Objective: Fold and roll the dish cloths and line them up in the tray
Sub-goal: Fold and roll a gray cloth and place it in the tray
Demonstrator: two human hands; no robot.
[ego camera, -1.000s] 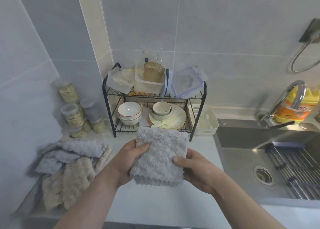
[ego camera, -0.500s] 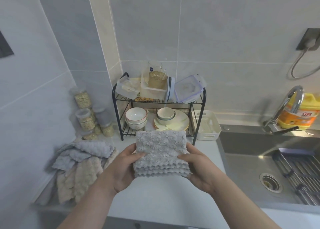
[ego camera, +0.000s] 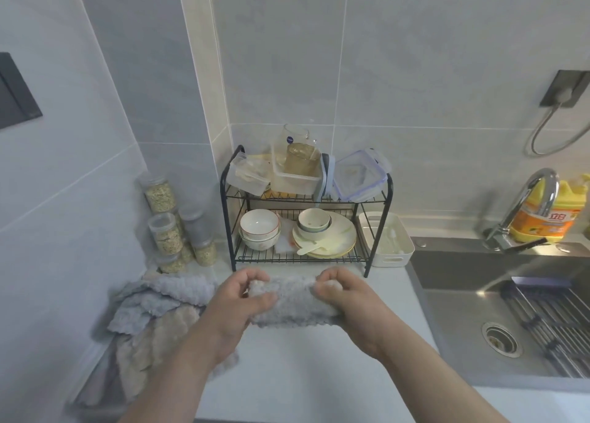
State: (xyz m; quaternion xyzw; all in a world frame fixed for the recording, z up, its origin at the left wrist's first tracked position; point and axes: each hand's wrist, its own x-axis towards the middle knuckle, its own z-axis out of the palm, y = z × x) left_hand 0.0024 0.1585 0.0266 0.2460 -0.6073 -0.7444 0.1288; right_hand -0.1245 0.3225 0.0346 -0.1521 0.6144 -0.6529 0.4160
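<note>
Head view: you look down at a grey counter (ego camera: 303,374) in a tiled kitchen corner. Your left hand (ego camera: 242,298) and right hand (ego camera: 344,298) are both curled tight, each pinching one end of a grey cloth (ego camera: 290,307). The cloth stretches between them as a thick, bunched band just above the counter, in front of a wire rack (ego camera: 303,259) of bowls and plates. Gripping both ends likely keeps the fold square so the roll turns evenly. To your left, a pile (ego camera: 153,320) of grey and beige cloths lies against the wall, within easy reach for the next one. The white tray (ego camera: 389,256) stands just right of the rack, between it and the sink (ego camera: 472,311). No rolled cloth shows inside it.
</note>
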